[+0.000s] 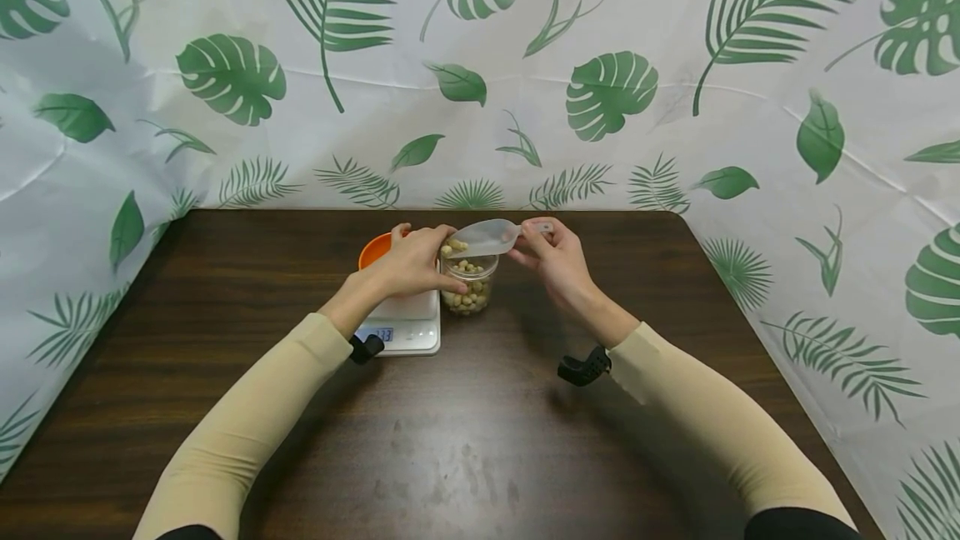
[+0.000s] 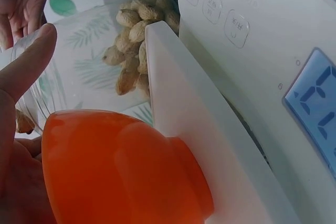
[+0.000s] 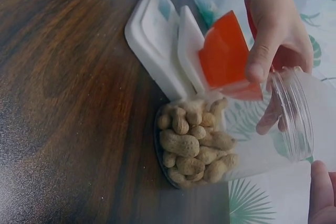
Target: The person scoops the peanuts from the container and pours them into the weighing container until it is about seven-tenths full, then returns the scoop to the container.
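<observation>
My right hand [image 1: 557,261] pinches the handle of a translucent plastic scoop [image 1: 486,237], tilted over a clear jar [image 1: 491,267]. A few unshelled peanuts [image 1: 453,247] lie at the scoop's tip, beside my left hand. My left hand [image 1: 408,263] grips the jar near its rim, thumb in front and fingers behind. More peanuts [image 3: 191,148] fill the lower part of the jar. Left of it, an orange bowl [image 2: 121,166] sits on a white kitchen scale [image 1: 412,338], partly hidden by my left hand in the head view.
The scale's lit display [image 2: 321,98] is partly covered by my left wrist in the head view. Everything stands near the back of a dark wooden table [image 1: 450,448]. A leaf-printed sheet [image 1: 525,82] hangs behind. Both wrists carry black devices [image 1: 585,367].
</observation>
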`<state>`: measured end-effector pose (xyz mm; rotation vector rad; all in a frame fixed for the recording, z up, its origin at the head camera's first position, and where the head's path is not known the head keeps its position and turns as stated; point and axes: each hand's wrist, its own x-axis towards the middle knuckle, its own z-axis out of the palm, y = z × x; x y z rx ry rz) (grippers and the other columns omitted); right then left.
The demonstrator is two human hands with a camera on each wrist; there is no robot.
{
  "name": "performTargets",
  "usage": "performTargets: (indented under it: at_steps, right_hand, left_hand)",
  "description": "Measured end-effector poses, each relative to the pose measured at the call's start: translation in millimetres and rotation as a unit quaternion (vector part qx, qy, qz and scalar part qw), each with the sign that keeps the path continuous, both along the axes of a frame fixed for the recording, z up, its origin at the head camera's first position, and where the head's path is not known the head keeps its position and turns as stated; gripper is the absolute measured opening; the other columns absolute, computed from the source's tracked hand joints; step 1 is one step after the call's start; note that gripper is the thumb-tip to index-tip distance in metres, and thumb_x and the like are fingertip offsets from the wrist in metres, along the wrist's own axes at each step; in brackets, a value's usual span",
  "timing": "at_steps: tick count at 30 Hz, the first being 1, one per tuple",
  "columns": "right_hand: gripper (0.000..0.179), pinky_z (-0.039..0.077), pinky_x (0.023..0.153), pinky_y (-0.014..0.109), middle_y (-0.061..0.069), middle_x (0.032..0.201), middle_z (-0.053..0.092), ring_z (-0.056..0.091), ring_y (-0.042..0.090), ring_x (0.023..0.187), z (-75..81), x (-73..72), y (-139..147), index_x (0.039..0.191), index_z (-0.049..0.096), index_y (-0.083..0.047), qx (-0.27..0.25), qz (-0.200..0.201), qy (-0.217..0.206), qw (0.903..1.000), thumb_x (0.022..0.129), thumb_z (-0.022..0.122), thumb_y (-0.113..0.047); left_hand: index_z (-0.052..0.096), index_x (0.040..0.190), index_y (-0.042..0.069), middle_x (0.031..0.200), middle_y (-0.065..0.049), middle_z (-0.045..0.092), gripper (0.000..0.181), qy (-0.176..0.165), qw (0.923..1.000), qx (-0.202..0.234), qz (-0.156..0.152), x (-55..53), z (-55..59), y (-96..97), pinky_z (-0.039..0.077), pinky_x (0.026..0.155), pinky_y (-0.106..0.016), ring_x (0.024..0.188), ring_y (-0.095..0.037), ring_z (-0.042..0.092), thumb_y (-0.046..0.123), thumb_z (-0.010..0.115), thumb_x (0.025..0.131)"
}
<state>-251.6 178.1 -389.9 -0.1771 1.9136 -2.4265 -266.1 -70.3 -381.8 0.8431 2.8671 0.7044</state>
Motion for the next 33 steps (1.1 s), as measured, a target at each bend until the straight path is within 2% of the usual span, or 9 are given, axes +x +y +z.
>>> performTargets:
  at_steps: [12, 21, 28, 33]
  right_hand:
    - [0.017, 0.055, 0.09, 0.035, 0.008, 0.107, 0.064, 0.067, 0.018, 0.101, 0.7, 1.5, -0.7, 0.118, 0.053, 0.002, -0.003, -0.007, 0.002, 1.0, 0.108, 0.052, -0.012]
    - [0.032, 0.055, 0.09, 0.034, 0.009, 0.109, 0.062, 0.067, 0.018, 0.103, 0.5, 4.2, -1.1, 0.128, 0.046, 0.013, -0.002, -0.011, 0.0, 0.9999, 0.109, 0.051, -0.012]
    - [0.015, 0.056, 0.09, 0.035, 0.008, 0.108, 0.064, 0.067, 0.018, 0.102, 0.9, 5.9, -3.7, 0.117, 0.053, 0.002, -0.013, -0.012, 0.004, 0.9998, 0.108, 0.051, -0.011]
    - [0.016, 0.053, 0.095, 0.04, 0.01, 0.109, 0.063, 0.067, 0.019, 0.104, 2.0, 6.3, -7.2, 0.118, 0.053, 0.001, -0.016, -0.007, 0.009, 0.9998, 0.108, 0.052, -0.012]
  left_hand:
    - [0.048, 0.147, 0.001, 0.13, -0.01, 0.065, 0.093, 0.003, 1.0, -0.004, -0.003, -0.4, -0.1, -0.1, 0.013, 0.111, -0.064, 0.119, -0.027, 0.058, 0.052, 0.087, 0.079]
    - [0.047, 0.148, 0.001, 0.13, -0.01, 0.065, 0.094, -0.003, 1.0, -0.005, -0.002, -0.1, 0.1, 0.2, 0.012, 0.112, -0.064, 0.119, -0.028, 0.059, 0.052, 0.087, 0.079]
    - [0.047, 0.148, 0.001, 0.128, -0.01, 0.065, 0.094, -0.011, 0.9999, 0.002, -0.005, -0.2, 2.2, -1.3, 0.012, 0.111, -0.063, 0.116, -0.028, 0.059, 0.05, 0.088, 0.079]
    - [0.049, 0.145, 0.002, 0.125, -0.008, 0.067, 0.092, -0.005, 0.9999, 0.006, -0.008, -1.8, 2.1, -2.5, 0.014, 0.11, -0.063, 0.114, -0.027, 0.06, 0.051, 0.088, 0.078]
